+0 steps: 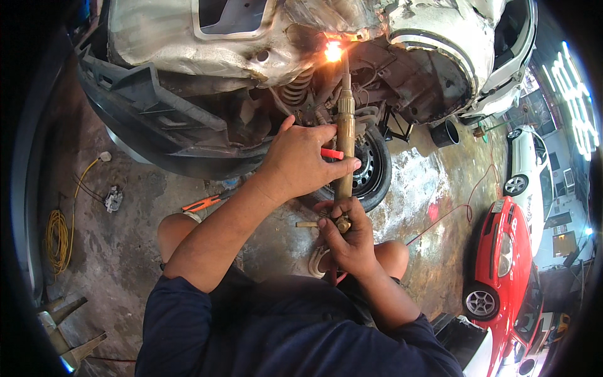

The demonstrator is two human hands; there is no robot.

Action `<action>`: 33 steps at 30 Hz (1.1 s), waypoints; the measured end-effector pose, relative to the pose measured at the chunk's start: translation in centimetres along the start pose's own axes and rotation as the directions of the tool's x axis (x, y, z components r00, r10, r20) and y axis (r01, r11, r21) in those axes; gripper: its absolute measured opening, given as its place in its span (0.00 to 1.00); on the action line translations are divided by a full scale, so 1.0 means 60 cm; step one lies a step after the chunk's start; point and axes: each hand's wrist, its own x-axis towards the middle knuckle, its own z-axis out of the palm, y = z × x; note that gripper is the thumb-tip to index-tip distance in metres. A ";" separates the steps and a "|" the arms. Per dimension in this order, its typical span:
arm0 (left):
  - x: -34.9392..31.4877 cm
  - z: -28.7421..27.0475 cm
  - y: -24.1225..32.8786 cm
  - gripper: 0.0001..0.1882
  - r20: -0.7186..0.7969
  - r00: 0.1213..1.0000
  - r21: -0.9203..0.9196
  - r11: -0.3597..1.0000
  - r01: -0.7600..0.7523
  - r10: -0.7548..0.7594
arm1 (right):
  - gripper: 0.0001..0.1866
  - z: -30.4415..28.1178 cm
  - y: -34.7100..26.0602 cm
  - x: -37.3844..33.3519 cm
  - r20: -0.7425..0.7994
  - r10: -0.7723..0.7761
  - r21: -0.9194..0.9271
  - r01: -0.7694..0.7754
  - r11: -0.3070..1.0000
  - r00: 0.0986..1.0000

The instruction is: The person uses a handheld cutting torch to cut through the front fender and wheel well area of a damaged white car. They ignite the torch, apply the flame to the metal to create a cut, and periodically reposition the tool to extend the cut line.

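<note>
A long brass gas torch (345,135) stands between my hands, its nozzle pointing away from me at the car body. At the tip burns a bright orange-white flame (333,51) against the lower edge of a bare, scorched metal panel (245,47). My left hand (298,154) closes on the torch's barrel, thumb across it. A small red stick-like thing (331,153) shows between thumb and fingers; its kind is unclear. Lower down, my right hand (355,242) grips the torch's base, fingers at the brass valve knob (342,224).
A loose black bumper (182,151) hangs at the left. Under the body are a coil spring (298,88) and a wheel (370,166). An orange-handled tool (204,202), a coiled yellow cord (58,242) and a red hose (468,204) lie on the floor. A red car (509,264) stands at right.
</note>
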 end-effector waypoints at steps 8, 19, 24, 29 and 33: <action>0.011 -0.003 -0.008 0.28 0.023 1.000 0.031 0.999 0.010 -0.010 | 0.12 -0.006 0.002 0.010 0.050 0.030 -0.010 -0.030 1.000 0.998; 0.010 -0.002 -0.005 0.26 0.031 0.999 0.030 0.999 0.014 -0.015 | 0.13 -0.005 -0.001 0.005 0.050 0.062 -0.001 -0.062 0.998 0.997; 0.013 -0.003 -0.005 0.26 0.068 0.997 0.055 0.998 0.041 -0.045 | 0.13 -0.006 0.007 0.008 0.065 0.042 -0.006 -0.042 0.999 0.997; 0.012 -0.003 -0.006 0.25 0.038 0.999 0.039 0.999 0.009 -0.011 | 0.13 -0.004 0.008 0.008 0.051 0.053 -0.010 -0.052 0.999 0.997; 0.012 -0.002 -0.005 0.24 0.012 1.000 -0.016 1.000 0.002 -0.002 | 0.11 -0.002 0.005 0.011 0.008 -0.022 -0.085 0.023 0.996 1.000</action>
